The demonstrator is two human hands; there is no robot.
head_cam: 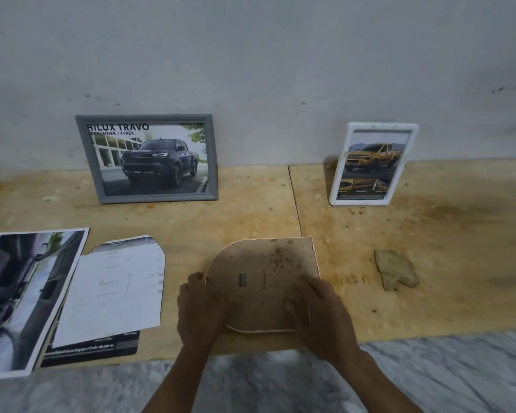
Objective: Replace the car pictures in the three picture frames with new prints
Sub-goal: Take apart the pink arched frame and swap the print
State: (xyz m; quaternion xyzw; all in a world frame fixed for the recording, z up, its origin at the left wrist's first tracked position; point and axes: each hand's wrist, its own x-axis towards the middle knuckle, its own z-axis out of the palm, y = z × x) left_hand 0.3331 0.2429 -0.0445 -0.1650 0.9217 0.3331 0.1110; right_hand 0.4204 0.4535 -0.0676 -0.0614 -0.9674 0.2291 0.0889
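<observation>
Plywood bench against a grey wall; third frame lies face-down at its near edge, left hand and right hand gripping its sides. Best to steady it flat, then ease the backing off gently

Stained plywood board against grey wall, brown scrap lying on it, marbled floor in front
</observation>
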